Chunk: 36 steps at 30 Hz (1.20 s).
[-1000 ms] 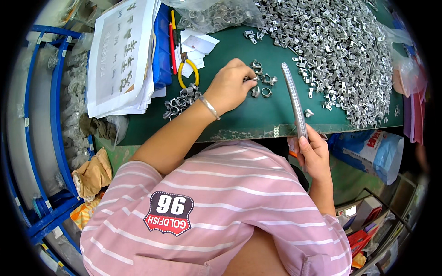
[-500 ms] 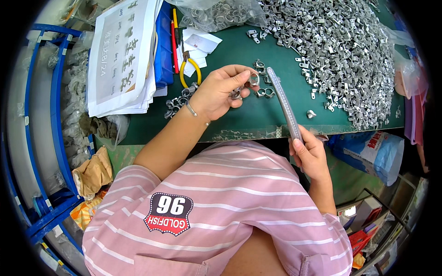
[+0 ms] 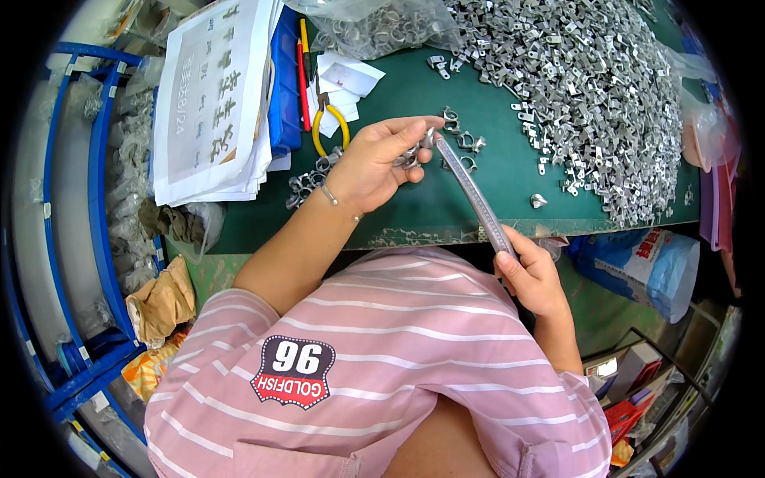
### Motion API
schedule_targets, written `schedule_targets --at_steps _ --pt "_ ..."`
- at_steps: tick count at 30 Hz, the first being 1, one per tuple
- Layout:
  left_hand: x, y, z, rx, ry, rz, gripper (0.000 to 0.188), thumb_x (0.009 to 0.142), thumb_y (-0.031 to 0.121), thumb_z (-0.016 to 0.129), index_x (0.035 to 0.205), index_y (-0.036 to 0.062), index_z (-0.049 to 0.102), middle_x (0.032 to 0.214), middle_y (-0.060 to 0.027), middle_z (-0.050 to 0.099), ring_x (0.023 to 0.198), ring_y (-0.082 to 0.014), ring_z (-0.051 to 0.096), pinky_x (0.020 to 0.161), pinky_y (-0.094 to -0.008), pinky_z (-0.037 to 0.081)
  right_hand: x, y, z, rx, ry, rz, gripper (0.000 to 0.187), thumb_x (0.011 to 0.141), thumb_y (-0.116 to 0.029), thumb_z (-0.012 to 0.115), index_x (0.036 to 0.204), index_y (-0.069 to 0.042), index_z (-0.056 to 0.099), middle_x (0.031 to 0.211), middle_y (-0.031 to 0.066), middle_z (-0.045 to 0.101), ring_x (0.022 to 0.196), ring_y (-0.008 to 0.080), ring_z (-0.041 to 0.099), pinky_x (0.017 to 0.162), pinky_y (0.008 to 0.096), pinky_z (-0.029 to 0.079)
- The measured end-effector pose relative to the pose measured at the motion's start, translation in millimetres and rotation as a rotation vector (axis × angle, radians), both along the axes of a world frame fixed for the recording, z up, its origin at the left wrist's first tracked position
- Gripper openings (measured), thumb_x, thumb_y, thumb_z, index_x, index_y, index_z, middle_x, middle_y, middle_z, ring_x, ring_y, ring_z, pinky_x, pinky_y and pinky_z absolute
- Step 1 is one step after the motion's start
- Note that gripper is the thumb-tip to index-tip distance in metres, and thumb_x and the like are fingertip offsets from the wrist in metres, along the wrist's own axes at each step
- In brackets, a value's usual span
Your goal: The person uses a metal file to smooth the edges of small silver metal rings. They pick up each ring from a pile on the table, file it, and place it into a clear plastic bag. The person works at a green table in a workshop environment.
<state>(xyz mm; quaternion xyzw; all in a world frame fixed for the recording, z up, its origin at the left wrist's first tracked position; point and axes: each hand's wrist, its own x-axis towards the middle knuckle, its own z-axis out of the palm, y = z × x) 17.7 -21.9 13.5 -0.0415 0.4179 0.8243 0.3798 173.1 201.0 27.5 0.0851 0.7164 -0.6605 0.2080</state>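
In the middle of the frame, just above centre, the left hand [image 3: 370, 163] is curled with its palm partly turned up, pinching a metal ring [image 3: 429, 138] at the tips of thumb and fingers; further metal rings [image 3: 409, 158] are tucked against its lower fingers. A thin bracelet [image 3: 328, 193] circles that wrist. Right of centre, near the table's front edge, the right hand [image 3: 534, 279] is closed around the lower end of a long grey strip [image 3: 476, 191], its thumb lying along it. The strip slants up and leftward across the middle of the frame, and its far tip meets the pinched ring in view, though whether the two actually touch cannot be told. Just right of the left hand, a few loose rings [image 3: 468, 164] lie on the green table [image 3: 494, 167], while a small heap of rings [image 3: 307, 187] sits left of its wrist. One lone metal piece [image 3: 539, 201] rests right of centre, close to the lower fringe of a wide pile of small metal brackets [image 3: 574, 95] filling the upper right. At the top centre lies a clear plastic bag [image 3: 382, 30] of rings. Yellow-handled pliers [image 3: 345, 131] lie at upper left of centre, near white paper scraps [image 3: 351, 76], a red pen [image 3: 304, 92], a blue tray [image 3: 287, 103] and a stack of printed sheets [image 3: 179, 151].
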Motion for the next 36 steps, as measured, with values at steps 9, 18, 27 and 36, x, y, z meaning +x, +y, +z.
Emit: schedule_targets --at_steps 9,18,27,36 --pt "-1.5 -4.5 -7.0 0.110 -0.043 0.014 0.024 0.090 0.018 0.052 0.105 -0.0007 0.056 0.085 -0.0043 0.057 0.067 -0.0077 0.048 0.049 -0.0187 0.038 -4.8 0.4 9.1 -0.029 0.003 0.001 0.038 0.089 -0.014 0.052 0.123 0.003 0.046 0.091 0.0034 0.056 0.081 0.0096 0.051 0.074 0.0225 0.042" --pt "16.9 5.4 1.6 -0.130 0.195 -0.102 0.023 0.083 0.011 0.061 0.099 -0.0047 0.058 0.077 -0.0082 0.055 0.064 -0.0115 0.052 0.048 -0.0225 0.043 -16.8 -11.2 11.6 -0.041 0.076 0.085 0.038 0.089 -0.015 0.050 0.123 0.002 0.046 0.104 0.0087 0.058 0.093 0.0130 0.053 0.083 0.0259 0.041" --pt "15.5 5.2 16.1 -0.320 0.393 -0.220 0.021 0.078 0.008 0.066 0.095 -0.0030 0.061 0.066 -0.0058 0.056 0.049 -0.0099 0.049 0.046 -0.0192 0.038 -14.4 -8.1 9.2 -0.106 0.027 0.102 0.038 0.090 -0.016 0.050 0.123 0.002 0.046 0.096 0.0058 0.057 0.085 0.0107 0.051 0.078 0.0240 0.042" --pt "12.9 17.2 16.1 -0.177 0.370 0.009 0.020 0.084 0.014 0.060 0.096 -0.0025 0.059 0.068 -0.0036 0.054 0.054 -0.0087 0.050 0.045 -0.0207 0.039 -11.9 6.4 19.5 -0.040 0.031 0.055 0.039 0.089 -0.017 0.051 0.123 0.001 0.046 0.084 0.0025 0.056 0.069 0.0080 0.050 0.063 0.0224 0.043"
